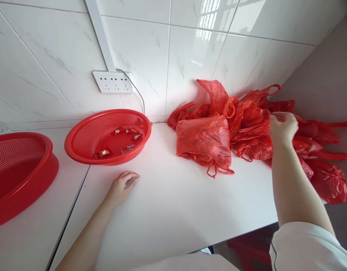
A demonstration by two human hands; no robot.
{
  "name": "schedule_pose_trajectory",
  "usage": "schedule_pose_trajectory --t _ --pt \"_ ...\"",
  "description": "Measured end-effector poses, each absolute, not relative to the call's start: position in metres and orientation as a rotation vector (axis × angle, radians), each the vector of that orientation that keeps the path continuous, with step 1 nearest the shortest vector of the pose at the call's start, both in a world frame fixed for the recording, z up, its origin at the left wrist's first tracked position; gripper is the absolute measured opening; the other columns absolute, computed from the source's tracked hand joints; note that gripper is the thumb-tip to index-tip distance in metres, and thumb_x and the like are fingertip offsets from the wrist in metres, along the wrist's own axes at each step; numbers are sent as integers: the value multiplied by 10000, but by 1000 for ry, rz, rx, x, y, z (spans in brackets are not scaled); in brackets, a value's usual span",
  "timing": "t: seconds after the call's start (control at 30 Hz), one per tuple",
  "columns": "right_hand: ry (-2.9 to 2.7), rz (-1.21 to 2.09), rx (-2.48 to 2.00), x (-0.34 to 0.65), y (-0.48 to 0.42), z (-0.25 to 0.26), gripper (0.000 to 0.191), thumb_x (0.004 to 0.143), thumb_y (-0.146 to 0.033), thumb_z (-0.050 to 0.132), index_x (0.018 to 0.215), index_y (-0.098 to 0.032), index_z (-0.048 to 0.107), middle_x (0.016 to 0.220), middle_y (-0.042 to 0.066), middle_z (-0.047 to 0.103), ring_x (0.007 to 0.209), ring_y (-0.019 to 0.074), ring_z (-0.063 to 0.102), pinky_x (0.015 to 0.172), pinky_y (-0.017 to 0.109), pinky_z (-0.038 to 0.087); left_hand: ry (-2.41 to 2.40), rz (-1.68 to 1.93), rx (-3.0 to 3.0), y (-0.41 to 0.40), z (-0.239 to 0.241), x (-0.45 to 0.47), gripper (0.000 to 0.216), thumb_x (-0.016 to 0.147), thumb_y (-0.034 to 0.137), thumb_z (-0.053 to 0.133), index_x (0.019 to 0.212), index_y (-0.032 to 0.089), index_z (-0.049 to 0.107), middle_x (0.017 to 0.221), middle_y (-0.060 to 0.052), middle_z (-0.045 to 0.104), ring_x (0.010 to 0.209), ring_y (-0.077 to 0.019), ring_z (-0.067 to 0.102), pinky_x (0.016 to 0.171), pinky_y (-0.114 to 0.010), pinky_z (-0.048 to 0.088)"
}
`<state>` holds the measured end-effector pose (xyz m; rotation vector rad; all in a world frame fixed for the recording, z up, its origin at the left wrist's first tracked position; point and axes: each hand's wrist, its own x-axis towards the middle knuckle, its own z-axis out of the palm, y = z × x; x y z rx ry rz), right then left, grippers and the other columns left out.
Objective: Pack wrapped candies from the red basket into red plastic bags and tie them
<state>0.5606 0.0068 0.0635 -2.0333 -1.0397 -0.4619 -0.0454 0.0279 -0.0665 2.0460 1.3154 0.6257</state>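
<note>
My left hand point(121, 188) rests on the white tabletop with nothing in it. Its fingers are loosely curled, with a gap between thumb and forefinger. Just beyond it stands a red plastic basket point(85, 130) with several small wrapped sweets point(104, 152) on its bottom. On the other side, my right hand point(284, 127) reaches into a heap of red plastic bags point(252, 130), its fingers closed on a plastic bag; the fingertips are partly hidden. A filled red bag point(204, 139) lies in front of the heap, left of that hand.
A second red basket point(29, 180) stands at the far left, cut off by the frame. The tiled wall holds a socket strip point(114, 82) with a grey cable. More tied bags point(330, 180) lie at the table's right end. A red stool point(249, 248) is under the front edge.
</note>
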Motion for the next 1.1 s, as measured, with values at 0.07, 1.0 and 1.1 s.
schedule_pose_trajectory --t 0.07,1.0,1.1 --pt "-1242 -293 -1971 537 28 68 359 919 -349 485 1122 -145 699 1314 181 584 1210 223 546 1005 319 392 1306 636 2051 27 -66 -45 208 908 373 513 1008 266 661 1108 -12 640 1065 -182 586 909 -284 483" --pt "-1803 -279 -1654 334 52 76 413 969 -243 346 1315 -169 559 1376 121 551 1320 270 466 1147 585 233 1267 560 2180 17 -52 -41 244 927 345 456 1039 270 659 1109 -24 641 1039 -197 597 923 -334 501" --pt "-2106 -90 -1367 299 21 81 423 971 -232 358 1353 -205 538 1382 93 547 1277 238 515 1090 438 407 1280 572 2186 19 -54 -42 255 930 351 451 1049 265 659 1109 -34 642 1047 -208 596 911 -340 507"
